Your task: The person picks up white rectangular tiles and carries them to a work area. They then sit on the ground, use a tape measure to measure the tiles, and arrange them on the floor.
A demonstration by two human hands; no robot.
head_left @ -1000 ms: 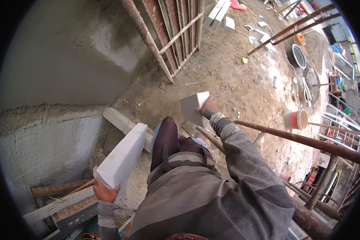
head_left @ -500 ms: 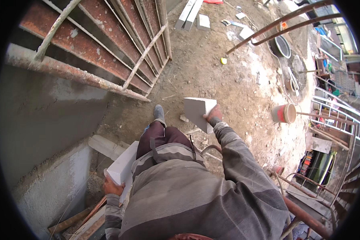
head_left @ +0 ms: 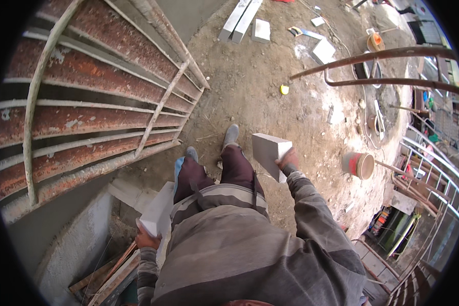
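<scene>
My right hand (head_left: 288,160) grips one end of a pale grey block (head_left: 268,152), which hangs over the dirt ahead of my right hip. At my left side, my left hand (head_left: 147,238) is closed on the near end of a second block (head_left: 158,211), held low beside my thigh. The fingertips of both hands are partly hidden by the blocks. Both arms hang down in grey sleeves, and my feet are in grey boots on the ground.
Rusty metal staging (head_left: 107,109) with pipe rails stands at the left. Ahead lie more pale blocks (head_left: 260,30), a handsaw (head_left: 305,32) and a yellow object (head_left: 284,90). A bent pipe frame (head_left: 382,54) juts in from the right, above a bucket (head_left: 361,166).
I have stepped forward; both boots now show. The staging has swung nearer on the left. The blocks remain in my hands, the right one slightly farther right.
</scene>
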